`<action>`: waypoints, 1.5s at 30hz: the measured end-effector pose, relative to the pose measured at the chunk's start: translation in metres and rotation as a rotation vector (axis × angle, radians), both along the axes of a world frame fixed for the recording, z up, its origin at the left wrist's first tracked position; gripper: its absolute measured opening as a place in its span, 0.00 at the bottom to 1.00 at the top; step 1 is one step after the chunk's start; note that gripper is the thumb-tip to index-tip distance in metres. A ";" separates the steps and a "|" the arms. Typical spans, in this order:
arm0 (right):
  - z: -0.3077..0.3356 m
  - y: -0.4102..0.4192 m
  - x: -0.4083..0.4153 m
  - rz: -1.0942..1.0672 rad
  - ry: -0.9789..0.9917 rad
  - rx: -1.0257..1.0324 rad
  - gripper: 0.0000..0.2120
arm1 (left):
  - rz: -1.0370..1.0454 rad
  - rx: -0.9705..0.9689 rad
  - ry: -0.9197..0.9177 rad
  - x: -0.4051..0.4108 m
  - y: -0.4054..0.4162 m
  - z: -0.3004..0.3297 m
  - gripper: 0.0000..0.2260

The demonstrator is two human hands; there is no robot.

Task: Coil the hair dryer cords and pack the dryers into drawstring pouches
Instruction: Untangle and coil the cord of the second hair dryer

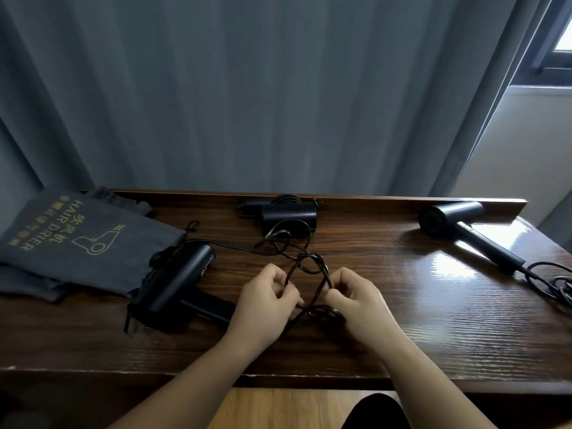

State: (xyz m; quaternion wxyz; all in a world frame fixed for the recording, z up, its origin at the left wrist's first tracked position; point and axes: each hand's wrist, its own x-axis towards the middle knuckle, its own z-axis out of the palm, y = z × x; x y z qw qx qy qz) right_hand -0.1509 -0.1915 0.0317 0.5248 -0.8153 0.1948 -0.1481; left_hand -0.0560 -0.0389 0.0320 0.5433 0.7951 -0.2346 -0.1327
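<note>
Black dryers, dark wood, grey cloth

Three black hair dryers [173,274] with black cords [309,264]; brown grained table [402,305]; grey pouch [77,239] printed gold; grey-blue curtain [247,88].

Likely hotel room: grey curtains [247,88], window [557,35], wooden desk [402,305].

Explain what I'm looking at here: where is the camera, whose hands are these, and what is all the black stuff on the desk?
This is one picture from a camera worn on a person's head, looking down at their own bare hands. There is no machine. The left hand and right hand each hold a loop of a black cord, apparently coiling it. Three black hair dryers lie on the wooden desk: a near-left dryer, a middle dryer at the back edge, and a right dryer with its cord trailing off. At far left lies a grey drawstring pouch printed "HAIR DRIER". Behind hangs a grey curtain.
</note>
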 end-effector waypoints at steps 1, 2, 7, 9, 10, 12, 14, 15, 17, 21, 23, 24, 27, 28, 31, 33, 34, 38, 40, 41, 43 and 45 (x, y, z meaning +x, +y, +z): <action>0.001 0.000 0.000 0.020 0.023 0.015 0.06 | 0.016 0.059 -0.119 0.000 0.001 0.001 0.06; 0.001 0.001 -0.001 0.044 0.036 0.021 0.07 | 0.028 0.121 -0.244 0.001 0.002 0.002 0.08; 0.008 0.000 -0.005 0.074 0.041 -0.045 0.23 | 0.162 0.218 -0.741 0.009 0.005 -0.001 0.10; 0.007 -0.005 -0.006 0.033 0.024 -0.082 0.26 | 0.214 0.207 -0.845 0.013 0.007 -0.004 0.05; 0.005 -0.008 -0.006 -0.017 0.002 -0.061 0.26 | 0.215 0.215 -0.829 0.015 0.008 -0.005 0.04; 0.002 -0.012 -0.006 -0.092 -0.020 0.053 0.24 | 0.138 0.220 -0.620 0.018 0.008 -0.005 0.05; -0.001 -0.016 -0.006 -0.103 0.012 0.109 0.23 | 0.031 0.131 -0.314 0.019 0.008 -0.002 0.05; -0.002 -0.019 -0.005 -0.115 0.036 0.123 0.22 | 0.019 0.067 -0.213 0.019 0.007 -0.001 0.05; -0.005 -0.021 -0.004 -0.177 0.021 0.190 0.20 | 0.071 -0.011 -0.083 0.023 0.004 -0.001 0.07; -0.010 -0.022 0.000 -0.298 -0.026 0.478 0.23 | 0.119 -0.066 0.140 0.025 -0.004 -0.004 0.09; -0.004 -0.020 -0.001 -0.304 0.020 0.328 0.17 | 0.130 0.004 0.091 0.024 -0.007 -0.006 0.09; 0.001 -0.017 0.000 -0.288 0.066 0.175 0.11 | 0.136 0.014 0.069 0.024 -0.007 -0.008 0.08; 0.008 -0.005 -0.002 -0.250 0.136 -0.343 0.12 | 0.085 -0.039 0.152 0.027 -0.009 -0.011 0.08; 0.007 -0.001 -0.003 -0.249 0.065 -0.529 0.20 | 0.081 -0.044 0.176 0.028 -0.010 -0.012 0.07; 0.012 0.009 0.000 -0.159 -0.350 -0.796 0.21 | 0.085 -0.041 0.178 0.030 -0.011 -0.012 0.06; 0.012 0.014 0.004 -0.033 -0.400 -0.812 0.16 | 0.073 -0.026 0.173 0.031 -0.012 -0.011 0.07; 0.012 0.015 0.007 0.019 -0.353 -0.811 0.16 | 0.063 -0.017 0.177 0.031 -0.012 -0.011 0.07; -0.006 0.007 0.019 0.090 -0.131 -0.879 0.22 | 0.051 -0.042 0.213 0.028 -0.014 -0.010 0.06; -0.012 0.002 0.022 0.077 -0.083 -0.920 0.25 | 0.052 -0.045 0.201 0.027 -0.014 -0.009 0.06; -0.015 0.001 0.023 0.066 -0.081 -0.928 0.24 | 0.054 -0.039 0.186 0.027 -0.014 -0.009 0.06; -0.018 -0.001 0.022 0.049 -0.112 -0.931 0.14 | 0.064 -0.003 0.123 0.028 -0.012 -0.008 0.06; -0.017 -0.006 0.021 0.055 -0.098 -0.917 0.10 | 0.076 0.059 0.036 0.029 -0.009 -0.007 0.06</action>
